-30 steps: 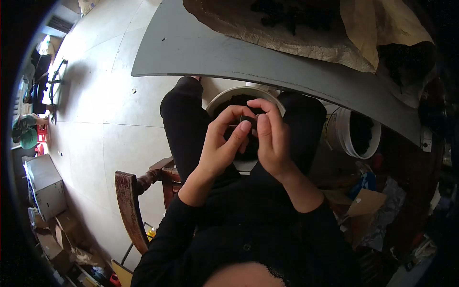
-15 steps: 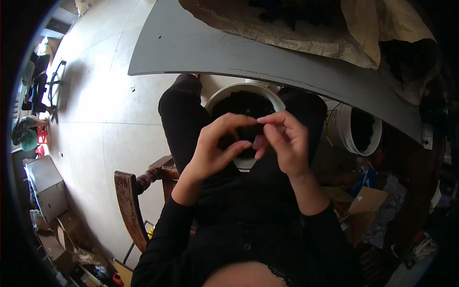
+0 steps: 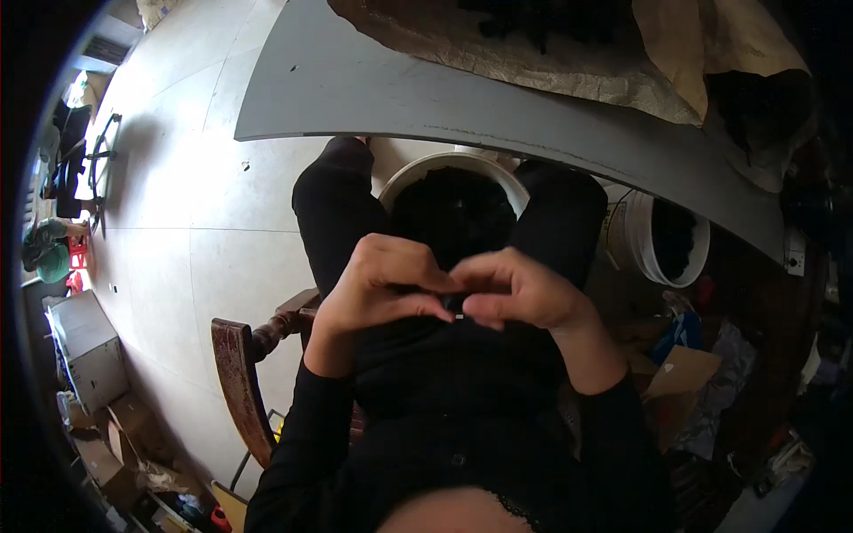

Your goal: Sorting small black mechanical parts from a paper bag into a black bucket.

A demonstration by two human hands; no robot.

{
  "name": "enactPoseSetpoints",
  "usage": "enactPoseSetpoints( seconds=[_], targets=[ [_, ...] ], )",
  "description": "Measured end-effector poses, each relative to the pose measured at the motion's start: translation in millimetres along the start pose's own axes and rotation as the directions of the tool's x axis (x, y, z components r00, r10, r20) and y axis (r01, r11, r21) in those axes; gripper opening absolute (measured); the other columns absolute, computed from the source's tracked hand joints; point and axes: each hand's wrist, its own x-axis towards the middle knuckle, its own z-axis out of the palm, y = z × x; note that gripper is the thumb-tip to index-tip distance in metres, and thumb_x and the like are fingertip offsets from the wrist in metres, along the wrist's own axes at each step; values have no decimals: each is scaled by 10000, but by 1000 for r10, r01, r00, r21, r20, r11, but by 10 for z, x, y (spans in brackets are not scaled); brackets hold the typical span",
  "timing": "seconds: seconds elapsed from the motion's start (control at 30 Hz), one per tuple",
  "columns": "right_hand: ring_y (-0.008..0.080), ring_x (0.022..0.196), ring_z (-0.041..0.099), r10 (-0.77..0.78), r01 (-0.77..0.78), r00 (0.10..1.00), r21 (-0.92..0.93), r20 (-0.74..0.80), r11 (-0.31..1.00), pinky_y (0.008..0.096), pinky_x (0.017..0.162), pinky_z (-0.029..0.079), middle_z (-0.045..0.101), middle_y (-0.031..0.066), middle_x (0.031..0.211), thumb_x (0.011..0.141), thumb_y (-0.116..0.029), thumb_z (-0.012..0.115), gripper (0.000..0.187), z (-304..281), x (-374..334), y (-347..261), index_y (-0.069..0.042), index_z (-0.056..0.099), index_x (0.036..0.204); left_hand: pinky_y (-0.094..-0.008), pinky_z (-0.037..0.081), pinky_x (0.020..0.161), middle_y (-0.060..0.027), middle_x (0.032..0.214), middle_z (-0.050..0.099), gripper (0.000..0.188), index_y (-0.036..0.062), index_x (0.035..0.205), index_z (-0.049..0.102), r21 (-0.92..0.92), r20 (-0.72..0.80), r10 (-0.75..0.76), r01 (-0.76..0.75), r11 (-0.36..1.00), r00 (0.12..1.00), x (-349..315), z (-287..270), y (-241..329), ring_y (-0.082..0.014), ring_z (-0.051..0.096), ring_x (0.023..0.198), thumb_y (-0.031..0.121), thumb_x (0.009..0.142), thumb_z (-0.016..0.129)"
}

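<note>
My left hand [image 3: 391, 280] and my right hand [image 3: 522, 291] meet above my lap, their fingertips almost touching. Fingers on both are curled in toward the thumbs, as in a pinch. A tiny dark spot shows between the fingertips, too small and blurred to name. Just beyond the hands, a white bucket [image 3: 397, 180] stands between my knees. Small dark pieces [image 3: 458, 204] fill much of it, too dark to tell their kind.
A grey tabletop [image 3: 373, 99] spans the far side, bearing a crumpled brown sheet [image 3: 569, 82] with dark pieces on it. Another white bucket [image 3: 636, 233] of dark material leans at the right. A wooden chair post [image 3: 236, 373] rises at the left; an open cardboard box [image 3: 682, 371] lies right.
Both hands have drawn back from over the bucket toward my lap, uncovering its dark contents. The fingers have curled closer together.
</note>
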Motion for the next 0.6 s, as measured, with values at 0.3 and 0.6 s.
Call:
enactPoseSetpoints(
  seconds=[0.3,0.6],
  targets=[
    [91,663,530,55,-86,995,-416,-86,905,274,573,426,579,69,744,843,-188,581,194,-36,63,-226,4,596,869,-252,454,573,-83,742,622,249,-7,813,640,-81,17,-62,63,995,998,1,-16,-103,-170,602,663,165,666,745],
    [328,815,602,-933,-579,346,-805,-98,-130,404,719,486,615,163,901,818,-210,576,264,-2003,854,-920,-39,603,1017,-172,384,519,-32,749,562,251,-16,921,587,-545,-314,-453,232,805,835,-90,101,-128,-60,492,560,128,739,681]
  ],
)
